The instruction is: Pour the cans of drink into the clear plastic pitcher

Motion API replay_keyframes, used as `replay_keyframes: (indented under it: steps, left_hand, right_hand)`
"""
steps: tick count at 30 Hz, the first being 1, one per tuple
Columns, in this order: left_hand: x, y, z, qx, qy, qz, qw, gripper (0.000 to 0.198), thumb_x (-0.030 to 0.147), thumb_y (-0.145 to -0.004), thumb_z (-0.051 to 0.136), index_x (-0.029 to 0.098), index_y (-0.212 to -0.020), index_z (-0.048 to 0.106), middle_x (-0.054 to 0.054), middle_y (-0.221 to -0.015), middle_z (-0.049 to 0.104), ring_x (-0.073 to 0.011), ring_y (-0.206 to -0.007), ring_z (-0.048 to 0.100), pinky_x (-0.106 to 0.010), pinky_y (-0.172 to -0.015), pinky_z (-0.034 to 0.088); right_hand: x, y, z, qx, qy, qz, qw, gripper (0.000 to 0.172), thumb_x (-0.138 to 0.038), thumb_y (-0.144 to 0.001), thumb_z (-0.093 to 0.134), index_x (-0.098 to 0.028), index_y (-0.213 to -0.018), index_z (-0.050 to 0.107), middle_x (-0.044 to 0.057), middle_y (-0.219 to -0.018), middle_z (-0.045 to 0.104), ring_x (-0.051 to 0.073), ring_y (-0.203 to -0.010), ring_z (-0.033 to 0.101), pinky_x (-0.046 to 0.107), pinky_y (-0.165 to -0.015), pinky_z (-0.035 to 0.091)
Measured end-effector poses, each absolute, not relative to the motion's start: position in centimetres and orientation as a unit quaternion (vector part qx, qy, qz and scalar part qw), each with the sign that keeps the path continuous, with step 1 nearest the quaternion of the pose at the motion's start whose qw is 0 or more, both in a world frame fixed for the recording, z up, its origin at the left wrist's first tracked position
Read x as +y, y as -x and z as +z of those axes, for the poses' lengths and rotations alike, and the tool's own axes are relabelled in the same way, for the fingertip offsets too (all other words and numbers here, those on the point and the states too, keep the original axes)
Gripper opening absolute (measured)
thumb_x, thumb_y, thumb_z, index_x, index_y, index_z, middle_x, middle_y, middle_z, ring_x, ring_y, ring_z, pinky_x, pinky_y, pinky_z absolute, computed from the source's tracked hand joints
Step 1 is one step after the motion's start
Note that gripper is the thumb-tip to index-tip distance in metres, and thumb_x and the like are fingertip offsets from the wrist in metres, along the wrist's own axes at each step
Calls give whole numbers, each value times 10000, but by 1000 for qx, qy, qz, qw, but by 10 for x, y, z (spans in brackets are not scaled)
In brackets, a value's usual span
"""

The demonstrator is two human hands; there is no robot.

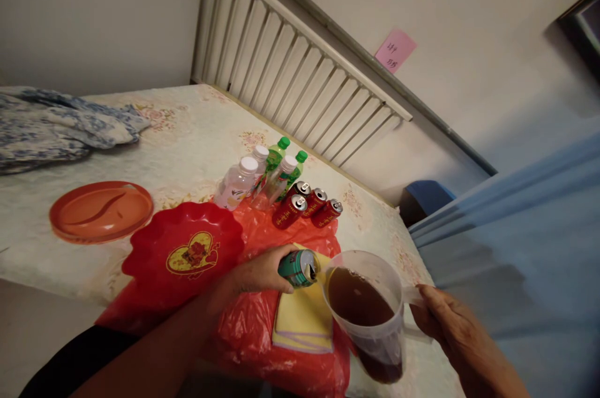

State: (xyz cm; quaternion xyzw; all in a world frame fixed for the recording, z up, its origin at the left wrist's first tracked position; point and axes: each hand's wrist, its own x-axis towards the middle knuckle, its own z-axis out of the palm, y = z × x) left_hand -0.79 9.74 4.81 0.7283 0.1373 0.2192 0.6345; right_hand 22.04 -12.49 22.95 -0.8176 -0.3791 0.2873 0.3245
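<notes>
My left hand [267,270] is wrapped round a green drink can [296,268], which is tilted with its opened top facing right. The can's mouth is right by the spout of a clear plastic pitcher [363,317]. Brown liquid stands in the pitcher. My right hand [443,317] grips the pitcher's handle on the right side. Whether liquid is passing between can and pitcher I cannot tell. Below the can lies a folded yellow cloth [304,320] on a red plastic bag [248,323].
Several red cans [290,212] and several bottles [238,182] with white or green caps stand behind. To the left are a red scalloped tray [154,248], an orange plate [100,213] and a bundled patterned cloth [60,129]. A radiator [290,67] lines the wall; a blue curtain [529,229] hangs right.
</notes>
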Motion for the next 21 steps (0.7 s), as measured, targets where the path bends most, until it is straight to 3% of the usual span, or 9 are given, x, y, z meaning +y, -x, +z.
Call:
replay_keyframes:
  steps: [13,21]
  left_hand:
    - [96,7,53,82,-696,243,671,759,120,-546,786,257,-1267,591,-36,-1295,632,-293,-1169,578,-356,-981,463]
    - [96,7,50,115,-706,227,661,787,119,-530,809,260,-1267,574,-18,-1268,633,-294,-1172,561,-355,-985,445]
  right_hand:
    - [-127,-227,224,-381,816,281,333,560,-699,-830,453,-234,-560,294,-65,-534,226,98,-511,162,270,-492,141]
    - [-123,-218,223,-370,814,278,352,622,-789,-742,508,-239,-543,295,-75,-524,214,92,-509,148,264,-482,146]
